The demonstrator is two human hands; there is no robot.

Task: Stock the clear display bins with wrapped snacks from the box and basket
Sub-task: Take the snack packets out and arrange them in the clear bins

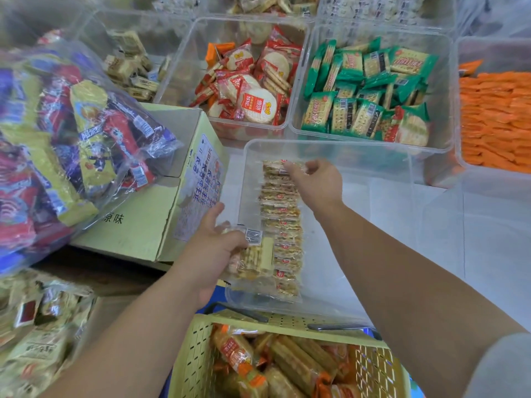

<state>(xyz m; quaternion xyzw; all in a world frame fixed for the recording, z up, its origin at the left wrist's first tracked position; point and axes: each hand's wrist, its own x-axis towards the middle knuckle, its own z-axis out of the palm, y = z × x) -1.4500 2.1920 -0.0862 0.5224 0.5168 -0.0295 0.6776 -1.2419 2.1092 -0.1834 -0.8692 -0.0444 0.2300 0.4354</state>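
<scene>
A clear bin (359,225) sits in the middle, and a row (283,222) of wrapped crackers stands on edge along its left wall, running from the near edge almost to the far edge. The left hand (212,248) is at the bin's near-left corner, fingers and thumb curled tight round a stack (255,258) of the same crackers, which it holds against the near part of the row. The right hand (314,179) reaches over the bin to the row's far end, where its bent thumb and fingertips pinch the far pack (273,165); the rest of the bin's floor shows bare. Just left of the bin lies a pale green box (143,225), its printed side touching or nearly touching the bin's left wall. A bulging clear bag (71,124) of mixed snacks rests on the box's far-left part. At the near edge of view is a yellow perforated basket (195,354) filled with orange-trimmed packs, its far rim tucked under the bin's near edge. Behind the bin stand three more clear bins holding red packs (247,90), green packs (365,93) and orange packs (494,116). Pale packs (37,334) are heaped at the lower left.
</scene>
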